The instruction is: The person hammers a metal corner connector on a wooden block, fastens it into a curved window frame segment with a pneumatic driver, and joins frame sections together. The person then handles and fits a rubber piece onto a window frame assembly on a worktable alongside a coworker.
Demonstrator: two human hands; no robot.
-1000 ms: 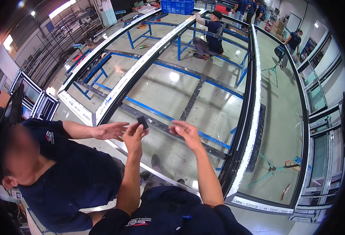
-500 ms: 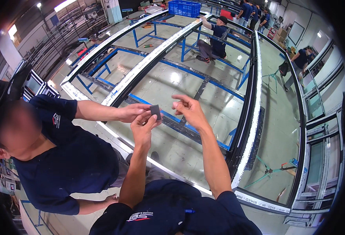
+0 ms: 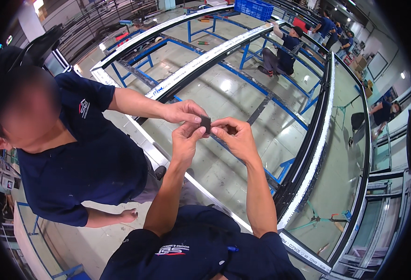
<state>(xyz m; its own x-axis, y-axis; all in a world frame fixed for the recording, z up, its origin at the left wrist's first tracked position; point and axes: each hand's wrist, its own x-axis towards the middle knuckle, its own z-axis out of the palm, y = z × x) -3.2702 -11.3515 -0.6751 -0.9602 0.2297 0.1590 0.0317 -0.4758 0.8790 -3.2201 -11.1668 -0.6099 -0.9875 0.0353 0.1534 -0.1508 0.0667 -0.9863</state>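
A small dark, flat rectangular piece (image 3: 205, 123) is held up in front of me, above the frame. My left hand (image 3: 186, 139) pinches it from below and the left. My right hand (image 3: 237, 136) has thumb and fingertips closed on its right edge. A co-worker's hand (image 3: 185, 112) reaches in from the left, fingers touching the same piece. Fingers cover part of it, so its exact kind does not show.
A large white-and-black window frame (image 3: 201, 58) lies on blue trestles (image 3: 245, 56) beyond my hands. The co-worker (image 3: 84, 154) stands close at my left. A blue crate (image 3: 253, 9) sits at the far end, near a crouching person (image 3: 285, 51). Glazed frames (image 3: 383, 205) lean at the right.
My right hand has come in from the right and taken hold of the dark piece's edge. The co-worker's hand stays on it. The view has shifted, moving the surroundings rightward.
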